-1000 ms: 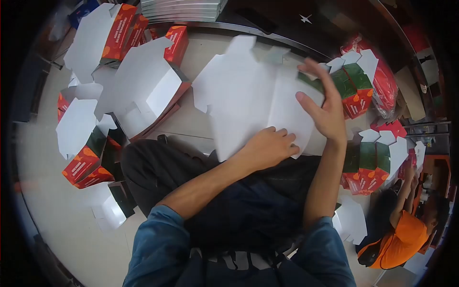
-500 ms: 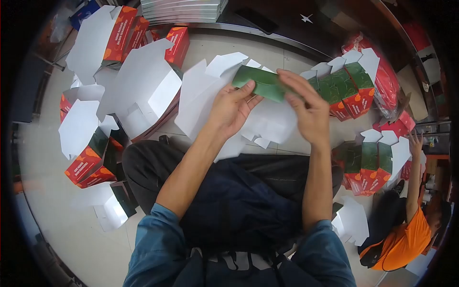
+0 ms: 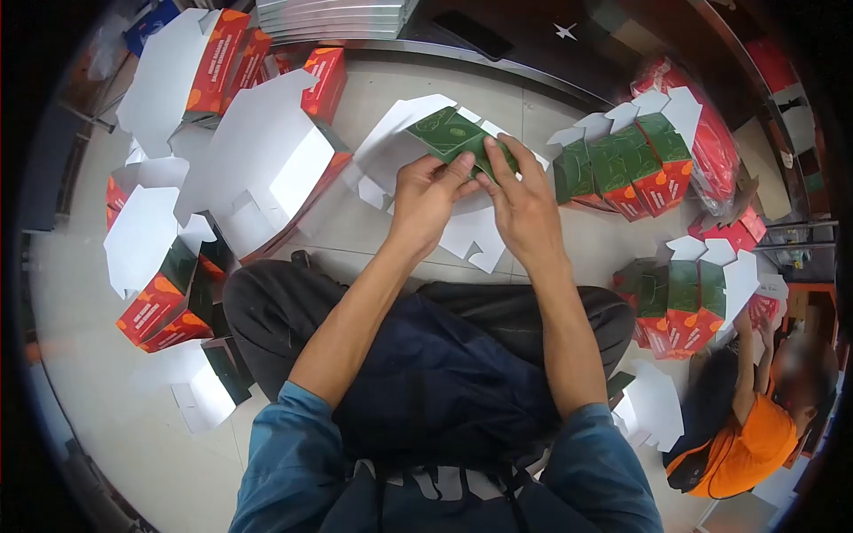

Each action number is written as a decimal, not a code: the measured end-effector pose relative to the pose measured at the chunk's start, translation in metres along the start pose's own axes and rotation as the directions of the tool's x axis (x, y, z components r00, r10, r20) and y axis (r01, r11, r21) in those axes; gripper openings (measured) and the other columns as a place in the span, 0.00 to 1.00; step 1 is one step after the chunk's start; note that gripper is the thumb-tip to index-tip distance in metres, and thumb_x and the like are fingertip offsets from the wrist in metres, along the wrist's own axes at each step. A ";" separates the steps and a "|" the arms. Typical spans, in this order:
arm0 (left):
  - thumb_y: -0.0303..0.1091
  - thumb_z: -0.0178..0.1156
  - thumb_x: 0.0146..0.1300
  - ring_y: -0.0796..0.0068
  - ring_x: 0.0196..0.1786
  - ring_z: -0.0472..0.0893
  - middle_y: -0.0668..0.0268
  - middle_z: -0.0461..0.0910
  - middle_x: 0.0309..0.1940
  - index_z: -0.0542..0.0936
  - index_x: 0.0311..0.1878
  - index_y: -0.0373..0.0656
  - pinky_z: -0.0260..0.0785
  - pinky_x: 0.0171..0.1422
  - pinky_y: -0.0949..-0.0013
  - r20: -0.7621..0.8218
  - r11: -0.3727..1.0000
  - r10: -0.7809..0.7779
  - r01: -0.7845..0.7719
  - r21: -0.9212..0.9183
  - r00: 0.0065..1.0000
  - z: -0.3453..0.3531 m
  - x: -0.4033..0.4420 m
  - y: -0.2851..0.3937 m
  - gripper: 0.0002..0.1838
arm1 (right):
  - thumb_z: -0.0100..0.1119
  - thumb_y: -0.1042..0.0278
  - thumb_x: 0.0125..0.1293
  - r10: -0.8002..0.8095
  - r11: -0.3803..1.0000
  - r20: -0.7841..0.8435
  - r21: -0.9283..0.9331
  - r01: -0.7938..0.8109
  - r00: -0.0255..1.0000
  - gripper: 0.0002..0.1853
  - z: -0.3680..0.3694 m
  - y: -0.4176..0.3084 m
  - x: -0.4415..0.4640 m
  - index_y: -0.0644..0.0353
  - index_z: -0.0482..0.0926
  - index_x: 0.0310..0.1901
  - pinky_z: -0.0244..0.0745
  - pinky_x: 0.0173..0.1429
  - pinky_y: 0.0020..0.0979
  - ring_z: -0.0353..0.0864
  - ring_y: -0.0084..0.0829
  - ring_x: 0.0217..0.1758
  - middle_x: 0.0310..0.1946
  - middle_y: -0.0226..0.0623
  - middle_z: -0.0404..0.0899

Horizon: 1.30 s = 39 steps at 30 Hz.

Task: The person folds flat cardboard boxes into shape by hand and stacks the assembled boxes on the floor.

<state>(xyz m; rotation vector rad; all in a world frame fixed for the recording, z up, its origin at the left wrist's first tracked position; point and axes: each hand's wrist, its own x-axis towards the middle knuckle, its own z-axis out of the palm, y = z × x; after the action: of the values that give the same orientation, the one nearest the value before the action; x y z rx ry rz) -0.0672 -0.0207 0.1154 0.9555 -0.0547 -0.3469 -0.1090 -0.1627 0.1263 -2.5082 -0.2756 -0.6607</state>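
Observation:
A cardboard box (image 3: 447,131) is between my hands, its green printed side facing up and its white inner flaps spreading out below and behind. My left hand (image 3: 425,200) pinches the near edge of the green side, thumb on top. On the right end of that green side, my right hand (image 3: 522,195) presses with its fingers, closed on the card. The two hands are close together, thumbs nearly meeting. The undersides of the fingers and part of the box behind them are hidden.
Folded boxes (image 3: 622,164) with red and green sides stand in a row at the right, with another group (image 3: 684,298) below. Large open boxes (image 3: 258,169) stand at the left. A person in an orange shirt (image 3: 746,449) sits at lower right. A phone (image 3: 474,35) lies on the dark surface ahead.
My right hand has come left and down onto the green side. The box has tilted and its white flaps have turned. The person in orange has lowered an arm.

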 end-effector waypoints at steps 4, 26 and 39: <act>0.33 0.56 0.72 0.74 0.48 0.81 0.62 0.82 0.46 0.80 0.51 0.34 0.77 0.52 0.68 -0.001 1.000 -0.004 0.004 0.025 1.000 -0.005 0.001 0.013 0.12 | 0.65 0.68 0.63 -0.027 0.987 0.075 0.162 0.015 0.997 0.23 -0.002 -0.003 -0.001 0.56 0.78 0.61 0.73 0.61 0.38 0.75 0.46 0.60 0.63 0.48 0.70; 0.37 0.53 0.74 0.78 0.48 0.77 0.67 0.79 0.47 0.76 0.54 0.38 0.71 0.46 0.71 -0.012 0.986 -0.139 0.137 -0.098 0.990 -0.002 -0.002 0.006 0.13 | 0.63 0.65 0.64 -0.075 0.988 -0.020 0.130 0.077 0.997 0.20 0.012 -0.009 -0.005 0.54 0.80 0.58 0.71 0.63 0.42 0.71 0.54 0.62 0.72 0.52 0.60; 0.25 0.51 0.70 0.76 0.44 0.80 0.60 0.82 0.43 0.74 0.60 0.35 0.72 0.51 0.69 0.149 0.940 0.102 -0.144 0.310 0.984 0.003 -0.002 -0.005 0.17 | 0.60 0.76 0.61 0.114 0.932 0.022 0.343 -0.114 0.993 0.48 0.031 -0.011 -0.010 0.65 0.38 0.76 0.56 0.73 0.47 0.58 0.56 0.71 0.74 0.60 0.48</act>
<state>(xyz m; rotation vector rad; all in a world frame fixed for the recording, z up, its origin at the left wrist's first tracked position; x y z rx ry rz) -0.0708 -0.0248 0.1130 1.2435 -0.2975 -0.2889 -0.1089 -0.1380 0.1029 -2.1708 -0.2218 -0.5141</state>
